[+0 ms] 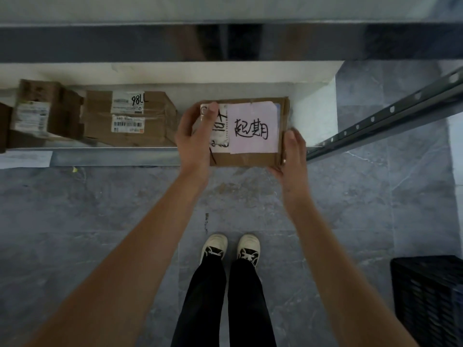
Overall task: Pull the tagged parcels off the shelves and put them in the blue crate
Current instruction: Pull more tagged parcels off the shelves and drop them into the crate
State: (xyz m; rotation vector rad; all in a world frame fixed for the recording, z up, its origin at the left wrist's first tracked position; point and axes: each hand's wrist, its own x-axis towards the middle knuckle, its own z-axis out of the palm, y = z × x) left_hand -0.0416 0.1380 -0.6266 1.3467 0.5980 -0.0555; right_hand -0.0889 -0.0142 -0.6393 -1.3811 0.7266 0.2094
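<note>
A flat cardboard parcel (250, 156) with a pink paper tag handwritten in black sits between both my hands, out over the front edge of the low shelf (112, 156). My left hand (195, 136) grips its left side, thumb on top by the white shipping label. My right hand (292, 151) holds its right edge from below. The dark crate (428, 299) stands on the floor at the lower right, partly cut off by the frame edge.
Two more cardboard boxes (127, 118) (47, 111) with shipping labels lie on the shelf to the left. An upper shelf beam (150, 43) crosses above. A perforated metal rail (383, 116) slants at the right. My feet (230, 249) stand on grey tiles.
</note>
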